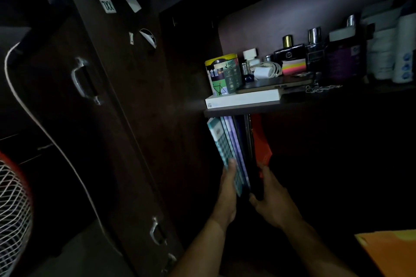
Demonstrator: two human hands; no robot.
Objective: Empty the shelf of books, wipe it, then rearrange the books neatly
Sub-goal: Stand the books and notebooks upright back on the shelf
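Teal checkered cover on the outside of the stack is what the left hand (228, 183) is pressed against, fingers flat-ish along it, thumb side hidden. Right hand (273, 200) is on the other side, fingers curled round the dark and orange end of the same books (236, 153). So both hands are squeezing the bunch between them, standing on edge in the lower shelf (292, 141) compartment, right under the upper shelf board (243, 110).

Progress-wise, hard to call. It's really dark in there. Looks to me like the books are either on their way out or going back in, and I can't tell which from this. No cloth visible anywhere, so I'd guess wiping isn't what's on right now. The rest of the lower compartment to the right is just black, can't see if more books sit there.

Around it: the upper board is crowded with a white box (243, 99), a printed tin (221, 73), perfume bottles (290, 53), a charger with cable (266, 69) and sticky notes (293, 67). That board's edge hangs low over the book tops, so they could catch on it. Wardrobe door (101, 96) stands close on the left, fan (13, 204) further out, something orange (389, 252) bottom right.
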